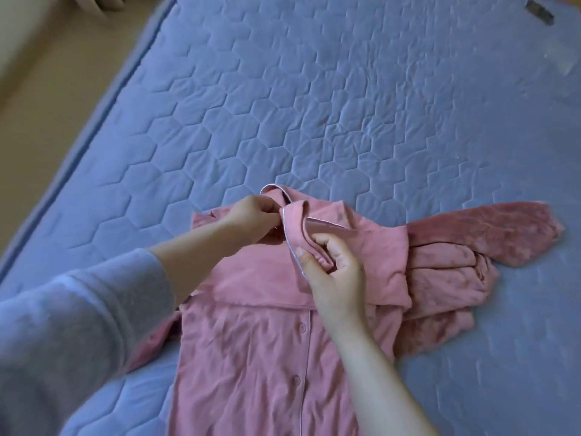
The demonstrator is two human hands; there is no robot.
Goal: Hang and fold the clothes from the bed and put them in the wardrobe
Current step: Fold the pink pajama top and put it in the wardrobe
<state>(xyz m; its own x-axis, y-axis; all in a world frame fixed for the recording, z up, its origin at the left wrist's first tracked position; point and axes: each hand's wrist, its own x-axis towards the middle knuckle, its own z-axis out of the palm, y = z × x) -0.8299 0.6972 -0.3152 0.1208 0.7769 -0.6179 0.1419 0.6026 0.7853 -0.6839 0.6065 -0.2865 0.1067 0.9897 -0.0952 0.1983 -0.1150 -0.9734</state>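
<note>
We note left grip [251, 217] and right grip [333, 272] pinching the shirt [251, 357] collar [298, 228] on the bed [283, 105]; folding unfinished, we judge, another garment [456, 256] waiting.

I see a plain pink button-front shirt [251, 357] at lower centre, its collar [301, 228] edged in thin white. To its right, a darker dusty-rose velvety garment [456, 247]. The quilted bed cover [283, 105] is periwinkle blue, stitched in hexagons. The sleeve [78, 325] at lower left is pale grey-lilac.
</note>
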